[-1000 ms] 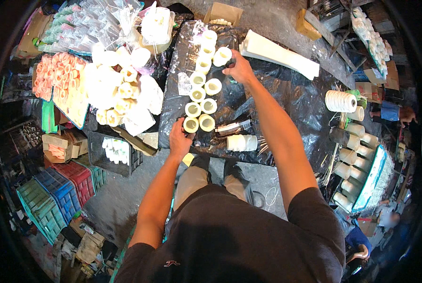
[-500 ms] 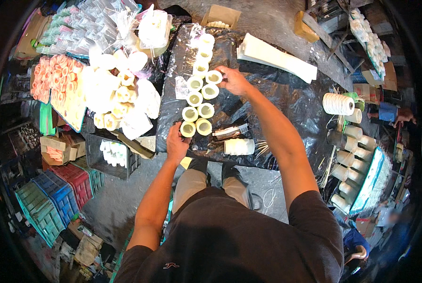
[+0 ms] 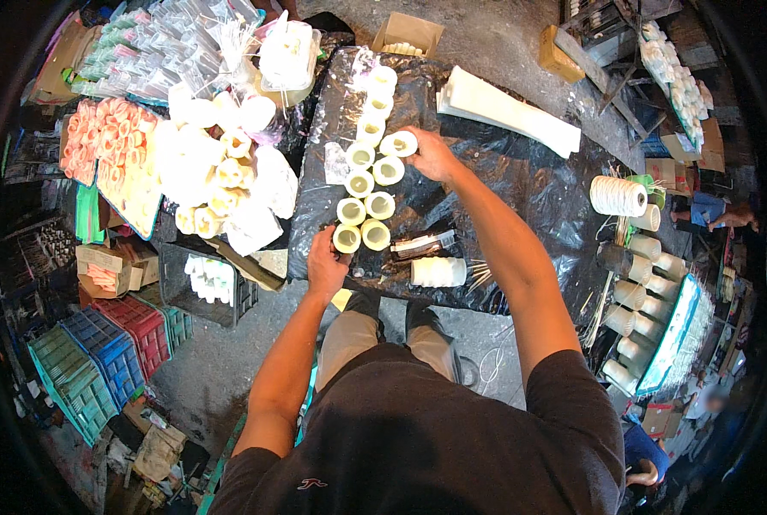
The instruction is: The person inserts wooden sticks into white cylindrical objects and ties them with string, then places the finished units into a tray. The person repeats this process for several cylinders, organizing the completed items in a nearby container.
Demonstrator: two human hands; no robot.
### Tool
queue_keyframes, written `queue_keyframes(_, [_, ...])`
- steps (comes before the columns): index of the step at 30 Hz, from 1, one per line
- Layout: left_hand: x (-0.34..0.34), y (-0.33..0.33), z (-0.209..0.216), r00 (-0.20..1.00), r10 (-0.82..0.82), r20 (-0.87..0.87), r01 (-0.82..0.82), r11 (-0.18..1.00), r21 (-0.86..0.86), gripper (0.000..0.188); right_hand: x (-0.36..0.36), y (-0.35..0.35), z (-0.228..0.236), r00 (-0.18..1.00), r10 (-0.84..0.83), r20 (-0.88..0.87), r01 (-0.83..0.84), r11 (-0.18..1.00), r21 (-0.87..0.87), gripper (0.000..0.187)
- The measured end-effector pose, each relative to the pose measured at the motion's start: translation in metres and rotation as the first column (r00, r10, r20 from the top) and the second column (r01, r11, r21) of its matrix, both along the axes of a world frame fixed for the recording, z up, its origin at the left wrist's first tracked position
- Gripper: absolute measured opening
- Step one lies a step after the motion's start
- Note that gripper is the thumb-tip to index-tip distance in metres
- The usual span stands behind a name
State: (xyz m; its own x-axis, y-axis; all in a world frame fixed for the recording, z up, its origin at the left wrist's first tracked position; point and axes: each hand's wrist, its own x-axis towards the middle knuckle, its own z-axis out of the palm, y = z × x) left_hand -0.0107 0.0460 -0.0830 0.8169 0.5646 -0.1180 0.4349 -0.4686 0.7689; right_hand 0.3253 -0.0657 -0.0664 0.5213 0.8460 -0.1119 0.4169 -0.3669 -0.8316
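Pale yellow hollow cylinders (image 3: 377, 233), open at the top, stand in two touching rows on a table covered in black plastic (image 3: 521, 206). My right hand (image 3: 435, 158) grips the rim and side of the far right cylinder (image 3: 398, 144), which leans a little. At the near end of the left row, my left hand (image 3: 326, 263) has its fingers and thumb around the outer side of a cylinder (image 3: 347, 239). Between my arms lie a white spool-like roll (image 3: 437, 272) and a small dark bundle with a pale strip (image 3: 423, 245), beside several thin sticks (image 3: 481, 274).
Long white sheets (image 3: 508, 113) lie at the table's far side. On the right are a string cone (image 3: 617, 196) and a rack of pale cylinders (image 3: 649, 300). To the left stand bagged white pieces (image 3: 268, 184), a dark crate (image 3: 208, 300) and coloured crates (image 3: 100, 352).
The cylinder in my right hand has shifted slightly right and tipped. My left hand stays at its cylinder. The whole view has moved a little.
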Motion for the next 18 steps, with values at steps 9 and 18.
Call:
queue_keyframes(9, [0.003,0.001,0.003,0.999,-0.029,0.034,0.027,0.998,0.057,0.064,0.011,0.002,0.002,0.994,0.064,0.085,-0.057,0.995,-0.078,0.048])
queue_keyframes(18, [0.004,-0.002,0.007,0.996,0.091,0.019,-0.087,0.983,-0.159,0.063,0.013,0.003,0.005,0.999,0.027,0.041,-0.025,0.998,-0.056,0.049])
